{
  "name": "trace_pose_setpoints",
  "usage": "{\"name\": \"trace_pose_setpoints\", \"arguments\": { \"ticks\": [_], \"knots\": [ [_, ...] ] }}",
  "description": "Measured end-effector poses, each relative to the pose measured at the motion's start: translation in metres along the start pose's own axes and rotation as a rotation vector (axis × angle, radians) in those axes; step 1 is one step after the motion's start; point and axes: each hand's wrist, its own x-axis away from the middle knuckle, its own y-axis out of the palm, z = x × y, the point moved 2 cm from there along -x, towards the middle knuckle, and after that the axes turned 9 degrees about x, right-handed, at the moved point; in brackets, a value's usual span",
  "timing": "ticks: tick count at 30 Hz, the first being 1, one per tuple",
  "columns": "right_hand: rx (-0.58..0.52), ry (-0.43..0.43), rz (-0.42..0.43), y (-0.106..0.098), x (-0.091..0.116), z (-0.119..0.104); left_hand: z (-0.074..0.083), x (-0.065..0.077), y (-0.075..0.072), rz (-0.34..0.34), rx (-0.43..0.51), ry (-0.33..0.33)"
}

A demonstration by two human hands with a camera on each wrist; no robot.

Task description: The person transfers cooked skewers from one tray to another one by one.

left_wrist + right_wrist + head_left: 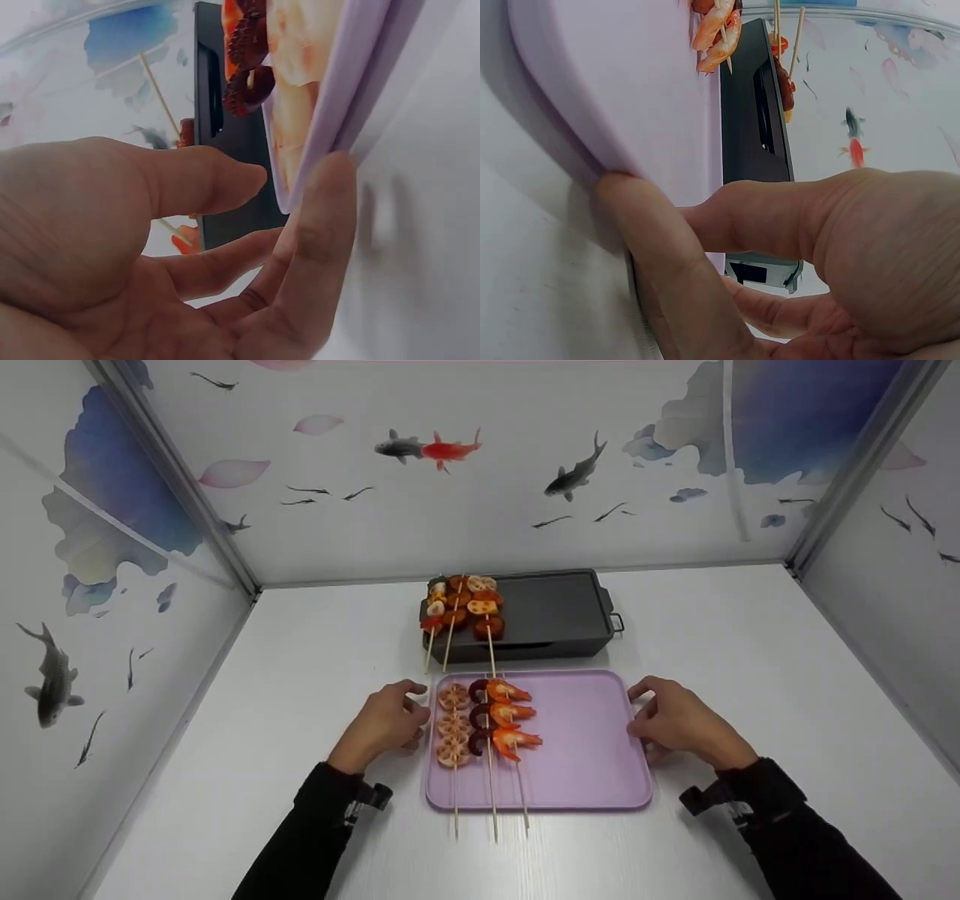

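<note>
A lilac tray point(577, 750) lies on the table between both hands. On its left side rest a skewer of lotus root slices point(454, 726), a skewer of dark red curled pieces with suckers point(478, 716) and a shrimp skewer point(514, 712). My left hand point(386, 720) is at the tray's left edge; in the left wrist view its fingers point(322, 247) touch the outer rim, while the thumb stands apart from it. At the right edge my right hand point(679, 716) pinches the rim, with the thumb point(742, 214) over the tray and a finger outside.
Behind the tray stands a black grill plate point(555, 604) with a wire handle at its right. Several skewers point(457, 604) of vegetables and round brown pieces lie on its left part, sticks toward the tray. Printed wall panels point(487, 525) enclose the white table point(300, 645).
</note>
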Motion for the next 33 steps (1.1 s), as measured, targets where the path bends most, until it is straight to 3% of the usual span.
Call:
{"name": "trace_pose_setpoints", "arguments": {
  "ticks": [12, 22, 33],
  "knots": [
    [0.005, -0.015, 0.009, -0.001, 0.001, 0.000, 0.029, -0.005, -0.022, 0.132, 0.052, 0.109],
    [0.025, -0.001, 0.018, 0.001, 0.002, 0.001, 0.049, -0.022, -0.024, 0.130, 0.090, 0.155],
    [0.042, -0.017, 0.030, -0.001, 0.001, 0.000, 0.060, -0.043, -0.023, 0.131, 0.068, 0.122]
  ]
}}
